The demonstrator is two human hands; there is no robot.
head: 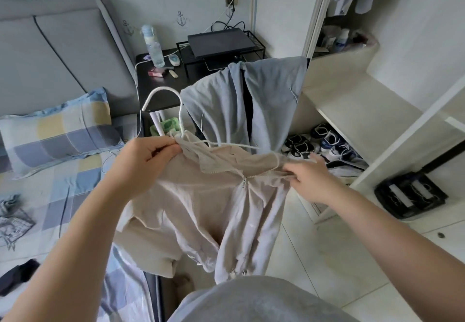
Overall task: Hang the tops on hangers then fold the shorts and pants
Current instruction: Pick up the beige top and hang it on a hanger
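Observation:
A beige zip-up top (201, 211) hangs in the air in front of me, its zipper partly closed. A white hanger (176, 110) sticks out of its neck, hook up and to the left. My left hand (143, 158) pinches the top's left shoulder together with the hanger. My right hand (309, 178) grips the right shoulder seam. Behind it a grey-blue hooded garment (271, 100) drapes over a chair back. Dark clothes (17, 274) and a grey patterned garment (12, 218) lie on the bed at the left.
The bed with a plaid sheet (75, 188) and pillow (57, 130) is on my left. A black side table (156, 87) holds a bottle (153, 44) and a wire rack. An open wardrobe (377, 110) with white shelves and shoes (319, 143) stands on my right.

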